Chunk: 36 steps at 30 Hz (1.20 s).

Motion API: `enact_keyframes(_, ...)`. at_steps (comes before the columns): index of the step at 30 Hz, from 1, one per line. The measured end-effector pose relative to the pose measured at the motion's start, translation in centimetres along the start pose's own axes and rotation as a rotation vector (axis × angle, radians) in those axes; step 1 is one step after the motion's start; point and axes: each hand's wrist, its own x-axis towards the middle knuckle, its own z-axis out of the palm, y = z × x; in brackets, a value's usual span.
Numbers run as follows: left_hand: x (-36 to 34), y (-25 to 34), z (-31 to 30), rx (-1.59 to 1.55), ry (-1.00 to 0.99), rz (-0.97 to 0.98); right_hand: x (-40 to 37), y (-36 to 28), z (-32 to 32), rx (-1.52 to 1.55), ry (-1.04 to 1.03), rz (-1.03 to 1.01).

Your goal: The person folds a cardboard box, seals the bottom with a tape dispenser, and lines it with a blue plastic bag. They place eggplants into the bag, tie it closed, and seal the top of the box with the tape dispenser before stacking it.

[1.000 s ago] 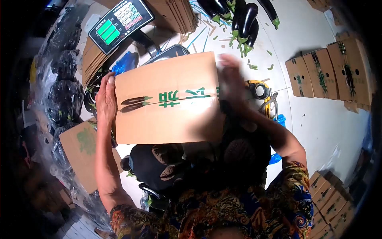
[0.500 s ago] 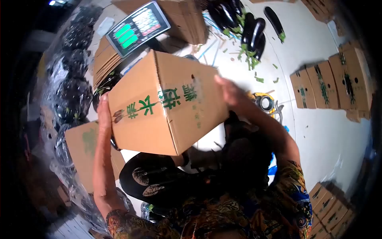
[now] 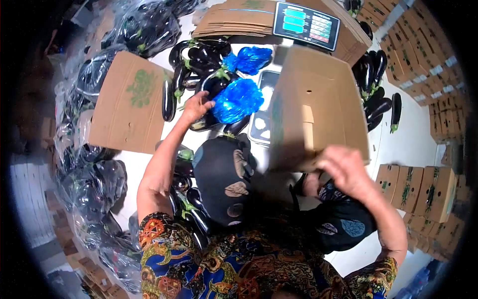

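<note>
My right hand (image 3: 343, 169) grips the near edge of an open cardboard box (image 3: 336, 94), whose inside faces up towards me. The edge under my fingers is blurred. My left hand (image 3: 196, 105) reaches over a pile of dark purple eggplants (image 3: 203, 56), its thumb and forefinger apart at the left edge of a crumpled blue plastic bag (image 3: 238, 101). Another blue plastic bag (image 3: 253, 60) lies just beyond it. Between the bags and the box, part of a scale's metal platform (image 3: 260, 122) shows.
A scale display (image 3: 306, 26) stands behind the box beside flattened cardboard (image 3: 234, 17). At left are a cardboard flap (image 3: 130, 102) and eggplants in clear plastic (image 3: 99, 184). Packed cartons (image 3: 416, 189) and loose eggplants (image 3: 377, 107) are on the right.
My left hand has let go of the box and moved to the blue bag. The box has gone right and turned, its open side now showing, with my right hand on its near edge.
</note>
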Motion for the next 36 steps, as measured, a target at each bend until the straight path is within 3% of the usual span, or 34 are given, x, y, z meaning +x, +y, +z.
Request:
enact_keyframes(1, 0.4, -3.4, 1.6, 0.088, 0.106, 0.097, 0.3, -0.5, 2.0, -0.086, -0.053, -0.206)
enact_keyframes(3, -1.5, 0.5, 2.4, 0.191, 0.125, 0.078, -0.5, -1.6, 4.1, 0.054, -0.264, -0.024)
enact_keyframes(6, 0.8, -1.2, 6.3, 0.333, 0.182, 0.267, -2.9, -0.6, 5.7, 0.120, -0.360, 0.090)
enact_keyframes(8, 1.2, 0.1, 8.1, 0.412, 0.105, 0.146, -2.1, -1.1, 4.3, 0.160, -0.474, 0.123)
enact_keyframes(9, 2.0, 0.2, 8.9, 0.430, -0.026, -0.033, -0.8, -1.5, 3.3, 0.207, -0.573, 0.146)
enact_keyframes(10, 2.6, -0.7, 10.1, 0.555, 0.030, -0.089, 0.7, -2.0, 2.0, 0.280, -0.769, 0.271)
enact_keyframes(12, 3.8, -0.9, 10.4, 0.457, 0.061, -0.194, 1.1, -1.6, 1.2, 0.285, -0.763, 0.291)
enact_keyframes(13, 4.8, -3.5, 10.3, 0.431, 0.112, -0.137, 0.6, -1.6, 1.1, 0.300, -0.754, 0.320)
enact_keyframes(14, 6.3, -5.4, 10.7, 0.400, 0.152, -0.064, -0.3, -1.3, 1.4, 0.324, -0.649, 0.236)
enact_keyframes(15, 4.9, -0.3, 8.2, 0.263, 0.121, -0.188, -1.4, -0.7, 2.4, 0.341, -0.531, 0.171)
enact_keyframes(16, 4.9, 0.7, 7.1, -0.043, 0.180, -0.328, -3.0, 0.0, 3.5, 0.346, -0.403, 0.122)
enact_keyframes(17, 5.5, -0.2, 5.0, -0.492, 0.063, -0.316, -4.5, 0.5, 4.4, 0.334, -0.267, 0.081)
enact_keyframes(18, 5.1, 2.9, 3.2, -0.787, 0.084, -0.206, -4.6, 0.3, 3.5, 0.379, -0.183, 0.108)
enact_keyframes(19, 2.9, 10.9, 0.9, -0.895, 0.105, -0.111, -4.5, -0.2, 2.4, 0.423, -0.098, 0.129)
enact_keyframes(20, 2.7, 13.2, -1.3, -0.890, 0.174, -0.101, -4.0, -0.4, 0.1, 0.536, -0.066, 0.201)
enact_keyframes(21, 1.4, 18.5, -2.9, -0.812, 0.161, -0.021, -4.4, 1.4, -0.9, 0.379, 0.191, 0.022)
enact_keyframes(23, 1.4, 23.8, -5.1, -0.761, 0.140, 0.213, -5.7, 2.5, -3.0, 0.400, 0.504, 0.064)
enact_keyframes(24, 1.7, 25.5, -5.4, -0.745, 0.137, 0.306, -6.5, 1.9, -4.4, 0.602, 0.568, 0.289)
enact_keyframes(27, -3.0, 36.1, 1.1, -0.650, -0.079, 0.467, -8.2, 5.4, -5.3, 0.608, 0.936, 0.178)
enact_keyframes(28, -5.1, 38.7, 4.5, -0.546, -0.154, 0.509, -9.6, 5.0, -5.9, 0.690, 0.925, 0.139)
enact_keyframes(29, -6.6, 41.0, 7.8, -0.555, -0.360, 0.457, -10.9, 4.7, -6.4, 0.773, 0.912, 0.101)
enact_keyframes(30, -9.6, 43.4, 11.5, -0.440, -0.442, 0.391, -12.3, 5.0, -6.1, 0.831, 0.895, 0.093)
enact_keyframes(31, -11.2, 45.1, 14.3, -0.101, -0.657, 0.473, -14.6, 6.8, -5.4, 0.869, 0.897, 0.144)
enact_keyframes(32, -11.0, 44.0, 17.1, -0.207, -0.910, 0.602, -15.8, 8.5, -4.3, 0.899, 0.878, 0.213)
enact_keyframes(33, -11.1, 43.9, 19.0, 0.024, -1.020, 0.765, -18.1, 9.7, -2.8, 0.908, 0.877, 0.275)
enact_keyframes(34, -11.6, 43.0, 20.8, 0.161, -1.065, 0.867, -21.1, 11.6, -0.2, 0.959, 0.913, 0.158)
enact_keyframes(35, -12.5, 43.2, 21.5, 0.174, -1.121, 0.797, -24.3, 10.5, 0.4, 0.695, 0.809, 0.581)
enact_keyframes(36, -13.5, 43.5, 22.1, 0.191, -1.175, 0.723, -27.5, 9.9, 1.5, 0.587, 0.753, 0.814)
